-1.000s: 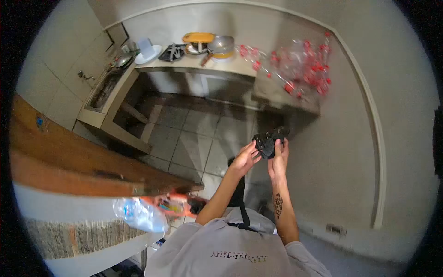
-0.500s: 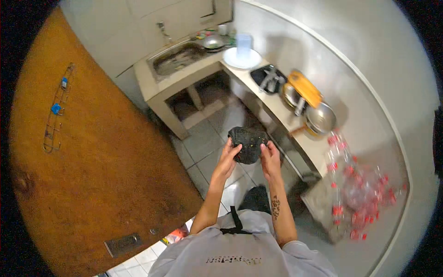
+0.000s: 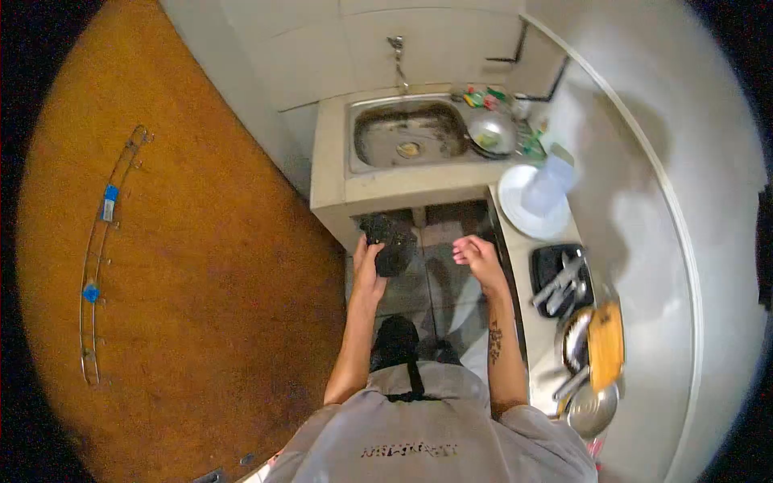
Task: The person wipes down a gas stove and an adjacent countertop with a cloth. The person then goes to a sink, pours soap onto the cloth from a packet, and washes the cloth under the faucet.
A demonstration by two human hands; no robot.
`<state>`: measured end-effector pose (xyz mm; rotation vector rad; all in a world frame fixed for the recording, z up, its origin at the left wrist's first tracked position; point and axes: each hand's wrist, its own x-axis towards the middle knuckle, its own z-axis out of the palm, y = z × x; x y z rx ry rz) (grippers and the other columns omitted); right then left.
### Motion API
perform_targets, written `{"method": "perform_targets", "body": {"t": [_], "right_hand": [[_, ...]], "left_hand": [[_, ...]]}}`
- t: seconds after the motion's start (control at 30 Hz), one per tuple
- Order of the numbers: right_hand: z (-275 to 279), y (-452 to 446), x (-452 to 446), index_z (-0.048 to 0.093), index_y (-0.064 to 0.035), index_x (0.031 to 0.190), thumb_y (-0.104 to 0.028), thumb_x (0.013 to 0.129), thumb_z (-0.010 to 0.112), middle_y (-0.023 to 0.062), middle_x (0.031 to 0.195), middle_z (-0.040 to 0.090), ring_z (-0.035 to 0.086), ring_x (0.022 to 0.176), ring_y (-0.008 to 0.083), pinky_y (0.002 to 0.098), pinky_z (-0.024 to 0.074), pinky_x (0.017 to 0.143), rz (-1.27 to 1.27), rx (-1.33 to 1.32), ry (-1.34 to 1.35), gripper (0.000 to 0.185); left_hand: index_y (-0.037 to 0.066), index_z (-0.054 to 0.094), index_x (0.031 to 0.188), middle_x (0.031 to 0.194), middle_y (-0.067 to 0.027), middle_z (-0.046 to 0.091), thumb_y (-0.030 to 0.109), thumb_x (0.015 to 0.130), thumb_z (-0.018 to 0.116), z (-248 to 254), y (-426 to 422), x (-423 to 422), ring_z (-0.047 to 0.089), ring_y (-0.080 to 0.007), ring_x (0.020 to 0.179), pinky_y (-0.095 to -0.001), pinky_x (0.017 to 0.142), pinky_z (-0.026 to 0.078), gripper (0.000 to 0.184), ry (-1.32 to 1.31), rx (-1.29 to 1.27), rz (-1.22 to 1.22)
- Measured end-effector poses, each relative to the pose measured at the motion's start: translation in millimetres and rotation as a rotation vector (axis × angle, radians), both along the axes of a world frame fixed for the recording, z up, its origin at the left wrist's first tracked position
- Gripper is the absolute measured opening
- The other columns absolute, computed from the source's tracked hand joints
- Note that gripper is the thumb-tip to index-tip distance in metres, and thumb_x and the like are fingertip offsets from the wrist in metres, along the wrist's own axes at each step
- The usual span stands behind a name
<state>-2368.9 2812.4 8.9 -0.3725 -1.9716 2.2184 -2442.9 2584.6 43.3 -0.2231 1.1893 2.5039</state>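
Observation:
My left hand (image 3: 369,272) grips a black, floppy-looking thing with small pale specks (image 3: 396,248) by its left edge. It may be a cloth, but its kind is not certain. It is held over the floor in front of the sink counter. Apart from it, to the right, my right hand (image 3: 481,262) has its fingers curled together; anything between them is too small or blurred to make out. Beyond both hands lies the metal sink (image 3: 411,161), stained dark inside, with a tap (image 3: 398,60) on the wall above.
A metal pan (image 3: 491,133) sits right of the sink. Along the right counter (image 3: 531,322) stand a white plate (image 3: 515,205) with a clear plastic container (image 3: 549,185), a black tray (image 3: 543,262) with utensils, an orange board (image 3: 605,346) and a metal pot (image 3: 592,410). A brown wooden door (image 3: 209,322) fills the left.
My right hand has let go of the black thing and moved apart from it; the left hand keeps hold. The view has turned left, so the sink is now straight ahead.

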Motion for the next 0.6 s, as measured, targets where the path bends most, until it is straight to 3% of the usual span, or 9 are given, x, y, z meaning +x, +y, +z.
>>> {"method": "perform_targets", "body": {"t": [0.17, 0.2, 0.3, 0.33, 0.43, 0.53, 0.6], "right_hand": [[1, 35, -128, 0.059, 0.0009, 0.096, -0.018, 0.09, 0.056, 0.0106, 0.077, 0.064, 0.058, 0.068, 0.0148, 0.0291, 0.0452, 0.059, -0.05, 0.35, -0.003, 0.02], [-6, 44, -165, 0.06, 0.0015, 0.096, -0.022, 0.089, 0.058, 0.0149, 0.079, 0.064, 0.06, 0.067, 0.0211, 0.0346, 0.0468, 0.062, -0.051, 0.545, 0.037, 0.025], [2, 56, -286, 0.06, 0.0022, 0.094, -0.025, 0.088, 0.057, 0.0185, 0.081, 0.064, 0.062, 0.07, 0.0292, 0.0383, 0.0474, 0.064, -0.151, 0.74, 0.191, 0.027], [6, 54, -324, 0.06, 0.0023, 0.092, -0.025, 0.088, 0.057, 0.0198, 0.082, 0.064, 0.062, 0.072, 0.0326, 0.0397, 0.0476, 0.065, -0.18, 0.732, 0.18, 0.028], [41, 62, -459, 0.06, 0.0025, 0.09, -0.029, 0.086, 0.06, 0.0235, 0.083, 0.063, 0.061, 0.078, 0.0396, 0.0435, 0.0479, 0.068, -0.217, 0.823, 0.243, 0.032], [55, 77, -591, 0.061, 0.0023, 0.089, -0.039, 0.086, 0.056, 0.0259, 0.084, 0.062, 0.061, 0.079, 0.0426, 0.0484, 0.0478, 0.07, -0.24, 0.955, 0.086, 0.042], [85, 78, -636, 0.062, 0.0017, 0.092, -0.044, 0.087, 0.052, 0.0268, 0.086, 0.062, 0.061, 0.082, 0.0437, 0.0503, 0.0479, 0.072, -0.284, 0.98, -0.009, 0.047]], "left_hand": [[0.004, 0.042, 0.127, 0.111, -0.0111, 0.056, 0.005, 0.086, 0.056, -23, 16, -126, 0.058, -0.0208, 0.095, -0.0326, 0.076, 0.051, 0.043, 0.0, -0.169, 0.016], [0.003, 0.042, 0.127, 0.111, -0.0117, 0.056, 0.005, 0.086, 0.058, -33, 20, -155, 0.059, -0.0207, 0.094, -0.0319, 0.075, 0.051, 0.044, 0.011, -0.195, -0.026], [0.002, 0.042, 0.129, 0.113, -0.0132, 0.056, 0.004, 0.085, 0.059, -58, 54, -237, 0.059, -0.0205, 0.093, -0.0313, 0.074, 0.051, 0.048, -0.093, -0.279, 0.012], [0.0, 0.039, 0.133, 0.117, -0.0153, 0.055, 0.005, 0.084, 0.06, -48, 66, -253, 0.058, -0.0215, 0.096, -0.0318, 0.077, 0.051, 0.053, -0.109, -0.283, 0.014], [-0.004, 0.044, 0.125, 0.111, -0.0134, 0.056, 0.007, 0.083, 0.062, -104, 92, -332, 0.057, -0.0226, 0.1, -0.0349, 0.08, 0.05, 0.047, 0.054, -0.435, -0.159], [-0.004, 0.048, 0.119, 0.106, -0.0128, 0.057, 0.007, 0.082, 0.063, -120, 124, -382, 0.058, -0.0222, 0.096, -0.0346, 0.078, 0.05, 0.041, -0.222, -0.401, -0.152], [-0.004, 0.048, 0.118, 0.105, -0.0132, 0.057, 0.008, 0.082, 0.065, -115, 126, -397, 0.059, -0.022, 0.093, -0.0347, 0.077, 0.05, 0.041, -0.226, -0.385, -0.208]]}}
